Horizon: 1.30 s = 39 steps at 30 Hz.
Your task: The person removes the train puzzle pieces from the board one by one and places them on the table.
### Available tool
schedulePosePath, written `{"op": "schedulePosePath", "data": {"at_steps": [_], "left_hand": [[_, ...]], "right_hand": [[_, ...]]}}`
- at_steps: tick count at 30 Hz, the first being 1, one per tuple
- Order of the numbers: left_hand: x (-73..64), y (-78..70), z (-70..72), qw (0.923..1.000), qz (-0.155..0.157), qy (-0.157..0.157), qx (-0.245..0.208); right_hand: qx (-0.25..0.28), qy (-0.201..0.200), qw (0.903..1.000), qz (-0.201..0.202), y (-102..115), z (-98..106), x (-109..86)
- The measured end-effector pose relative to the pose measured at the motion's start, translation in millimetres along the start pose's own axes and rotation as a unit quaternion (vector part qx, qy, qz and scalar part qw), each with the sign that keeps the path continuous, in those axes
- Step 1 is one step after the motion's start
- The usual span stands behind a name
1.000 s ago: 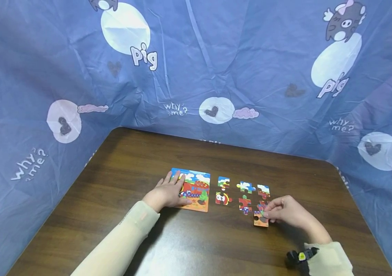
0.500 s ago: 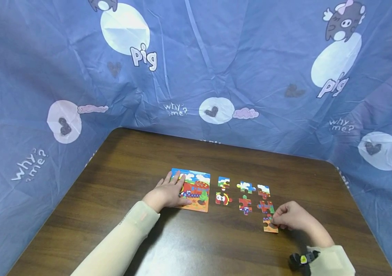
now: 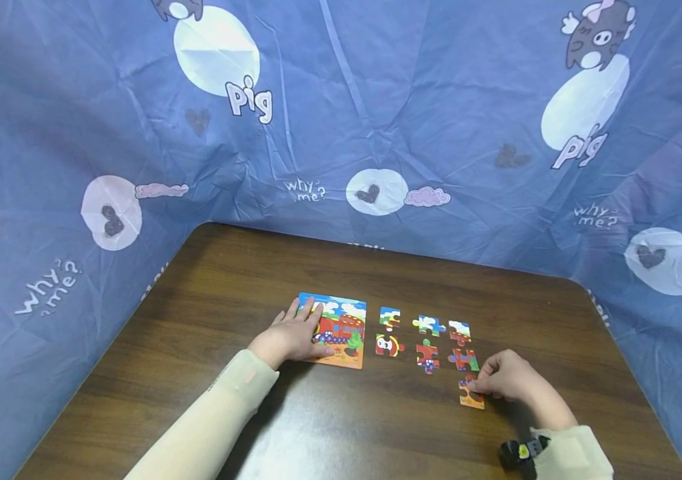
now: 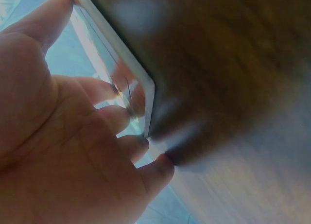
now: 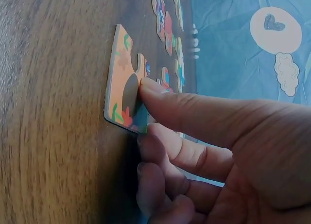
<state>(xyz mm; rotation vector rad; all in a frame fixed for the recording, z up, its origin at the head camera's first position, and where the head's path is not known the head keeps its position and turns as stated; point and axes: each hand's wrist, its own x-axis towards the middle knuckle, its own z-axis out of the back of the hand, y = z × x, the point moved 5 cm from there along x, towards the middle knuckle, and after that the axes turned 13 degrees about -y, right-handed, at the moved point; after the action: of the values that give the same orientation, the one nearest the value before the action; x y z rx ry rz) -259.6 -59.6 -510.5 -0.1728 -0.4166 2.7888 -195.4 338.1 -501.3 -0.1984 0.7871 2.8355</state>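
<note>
My left hand (image 3: 288,339) lies with spread fingers on a puzzle board (image 3: 341,357) printed with a red train; in the left wrist view its fingertips reach the board's edge (image 4: 150,100). At the right, my right hand (image 3: 511,380) pinches an orange puzzle piece (image 3: 471,400) between thumb and forefinger. In the right wrist view this corner piece (image 5: 116,78) is tilted a little off the table, the thumb on its printed face. Just beyond it sits a red and green piece (image 3: 465,360), with a sky-and-red piece (image 3: 459,331) farther back.
Several loose pieces lie spaced out between the hands: a white-faced piece (image 3: 386,345), a cloud piece (image 3: 390,317), a blue sky piece (image 3: 429,325) and a red piece (image 3: 427,357). The brown table (image 3: 329,427) ends at a blue printed cloth (image 3: 467,133).
My right hand has moved the orange piece right and toward the near edge, away from overlapping the red and green piece. My left hand has stayed on the board.
</note>
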Motion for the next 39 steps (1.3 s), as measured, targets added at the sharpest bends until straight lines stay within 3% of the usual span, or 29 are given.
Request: {"op": "schedulePosePath", "data": {"at_steps": [17, 28, 39], "left_hand": [[2.6, 0.3, -3.2, 1.0000, -0.003, 0.003, 0.009], [-0.5, -1.2, 1.7, 0.9998, 0.001, 0.015, 0.010], [-0.3, 0.1, 0.1, 0.9997, 0.001, 0.015, 0.017]], "right_hand": [[0.041, 0.007, 0.9989, 0.022, 2, 7, -4.6], [0.133, -0.044, 0.9852, 0.099, 37, 14, 1.9], [0.168, -0.065, 0.9715, 0.154, 69, 3, 10.2]]}}
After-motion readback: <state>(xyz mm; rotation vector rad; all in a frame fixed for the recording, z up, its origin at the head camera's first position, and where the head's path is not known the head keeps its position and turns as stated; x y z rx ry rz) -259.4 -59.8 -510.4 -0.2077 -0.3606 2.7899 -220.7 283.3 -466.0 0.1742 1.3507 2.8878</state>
